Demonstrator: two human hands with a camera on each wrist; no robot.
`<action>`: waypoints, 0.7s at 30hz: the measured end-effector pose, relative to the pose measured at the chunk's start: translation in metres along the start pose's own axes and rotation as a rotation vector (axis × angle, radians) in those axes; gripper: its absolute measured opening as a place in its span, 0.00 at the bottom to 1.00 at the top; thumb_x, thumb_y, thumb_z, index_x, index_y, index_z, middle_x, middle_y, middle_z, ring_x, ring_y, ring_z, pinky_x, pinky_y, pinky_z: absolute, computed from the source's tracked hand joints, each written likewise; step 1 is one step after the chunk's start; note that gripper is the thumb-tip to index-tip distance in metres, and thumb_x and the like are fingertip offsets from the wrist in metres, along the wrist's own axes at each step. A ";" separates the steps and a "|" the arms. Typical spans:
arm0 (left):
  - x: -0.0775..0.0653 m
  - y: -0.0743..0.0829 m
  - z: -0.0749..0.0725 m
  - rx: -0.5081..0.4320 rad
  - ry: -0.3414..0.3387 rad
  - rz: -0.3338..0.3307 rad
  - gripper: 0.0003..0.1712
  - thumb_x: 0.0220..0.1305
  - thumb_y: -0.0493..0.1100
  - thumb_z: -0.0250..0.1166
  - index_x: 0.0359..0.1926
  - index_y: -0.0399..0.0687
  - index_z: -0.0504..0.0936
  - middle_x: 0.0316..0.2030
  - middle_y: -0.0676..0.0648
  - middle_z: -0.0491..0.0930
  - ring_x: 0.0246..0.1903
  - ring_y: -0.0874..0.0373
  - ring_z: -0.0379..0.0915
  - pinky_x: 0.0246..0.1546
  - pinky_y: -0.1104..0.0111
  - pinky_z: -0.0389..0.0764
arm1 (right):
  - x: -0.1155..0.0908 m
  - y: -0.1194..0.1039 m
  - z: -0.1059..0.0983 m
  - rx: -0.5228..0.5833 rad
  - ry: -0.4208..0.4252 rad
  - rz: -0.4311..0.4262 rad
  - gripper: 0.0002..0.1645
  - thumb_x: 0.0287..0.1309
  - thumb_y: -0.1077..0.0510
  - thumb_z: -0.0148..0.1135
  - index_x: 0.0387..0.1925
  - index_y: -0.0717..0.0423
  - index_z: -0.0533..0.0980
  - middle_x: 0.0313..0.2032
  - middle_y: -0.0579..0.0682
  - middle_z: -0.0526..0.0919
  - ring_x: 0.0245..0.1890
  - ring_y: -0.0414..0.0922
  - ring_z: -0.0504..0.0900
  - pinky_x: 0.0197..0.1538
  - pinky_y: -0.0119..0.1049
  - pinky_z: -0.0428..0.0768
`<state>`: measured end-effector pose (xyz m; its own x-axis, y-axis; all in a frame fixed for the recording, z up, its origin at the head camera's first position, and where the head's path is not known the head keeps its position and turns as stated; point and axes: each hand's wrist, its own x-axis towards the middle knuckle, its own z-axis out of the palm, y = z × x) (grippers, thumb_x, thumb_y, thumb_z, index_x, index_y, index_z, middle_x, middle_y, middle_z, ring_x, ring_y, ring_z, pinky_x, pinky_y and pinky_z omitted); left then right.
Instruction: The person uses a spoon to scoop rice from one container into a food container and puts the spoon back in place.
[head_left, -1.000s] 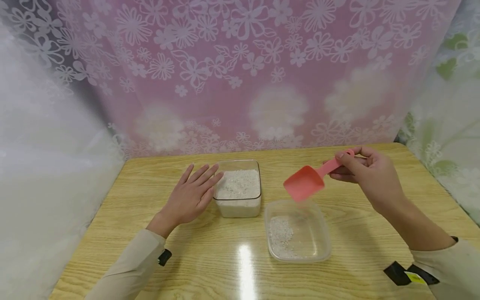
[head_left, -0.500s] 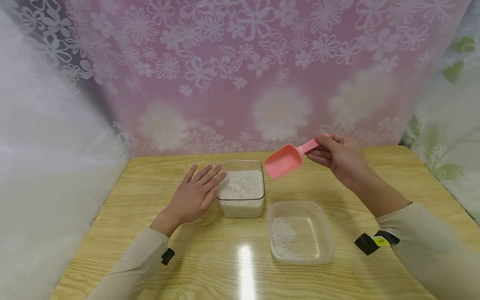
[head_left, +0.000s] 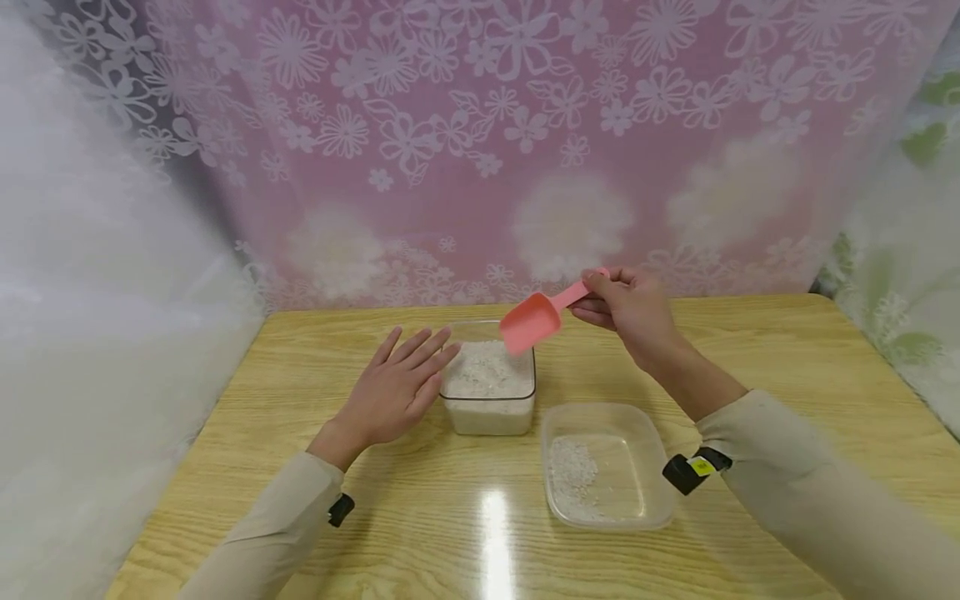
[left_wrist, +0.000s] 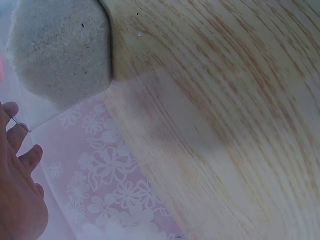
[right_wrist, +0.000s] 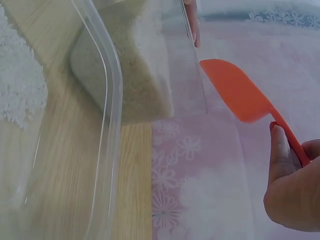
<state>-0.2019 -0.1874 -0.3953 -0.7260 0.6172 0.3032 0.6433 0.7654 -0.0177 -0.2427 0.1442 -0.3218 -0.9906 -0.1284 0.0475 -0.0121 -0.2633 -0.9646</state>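
My right hand (head_left: 633,317) pinches the handle of a pink scoop (head_left: 531,322) between thumb and fingers. The scoop's bowl overlaps the far right rim of a clear square container (head_left: 491,418) in the head view; no rice shows in it. White rice (head_left: 487,371) fills most of that container. My left hand (head_left: 393,387) has its fingers straight and spread, fingertips right at the container's left rim. In the right wrist view the scoop (right_wrist: 237,92) is side-on, above the container's rim. A shallow clear plastic box (head_left: 652,467) stands nearer, to the right, with a little rice (head_left: 573,471) along its left side.
Both containers stand on a wood-grain table (head_left: 390,533). A pink flowered curtain (head_left: 450,208) hangs along its back edge. White sheeting (head_left: 112,333) closes the left side, and a leaf-patterned curtain (head_left: 892,292) the right.
My right hand has carried the scoop left and up from above the shallow box to the rim of the fuller container. The left hand has stayed at the container's side.
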 end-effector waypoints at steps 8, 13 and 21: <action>0.001 0.000 0.000 0.002 -0.001 -0.003 0.28 0.77 0.53 0.36 0.73 0.56 0.58 0.72 0.51 0.52 0.71 0.51 0.47 0.70 0.52 0.39 | 0.005 0.013 0.021 -0.137 0.028 -0.030 0.14 0.65 0.61 0.58 0.41 0.71 0.70 0.32 0.55 0.85 0.31 0.46 0.87 0.40 0.38 0.82; 0.000 0.000 0.000 0.005 0.003 -0.005 0.28 0.76 0.53 0.37 0.73 0.57 0.58 0.72 0.51 0.52 0.70 0.51 0.48 0.70 0.52 0.39 | 0.004 0.021 0.033 -0.234 0.034 -0.034 0.12 0.67 0.62 0.56 0.42 0.70 0.68 0.40 0.63 0.82 0.32 0.46 0.86 0.40 0.38 0.83; 0.000 0.000 0.001 -0.001 -0.005 -0.012 0.28 0.76 0.53 0.36 0.73 0.56 0.58 0.72 0.51 0.52 0.71 0.52 0.47 0.70 0.52 0.39 | 0.002 0.039 0.048 -0.264 0.031 0.030 0.13 0.67 0.61 0.56 0.43 0.70 0.68 0.40 0.67 0.81 0.33 0.47 0.86 0.42 0.39 0.83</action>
<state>-0.2022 -0.1871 -0.3964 -0.7348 0.6088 0.2990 0.6348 0.7726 -0.0131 -0.2385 0.0880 -0.3471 -0.9947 -0.1016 0.0141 -0.0140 -0.0012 -0.9999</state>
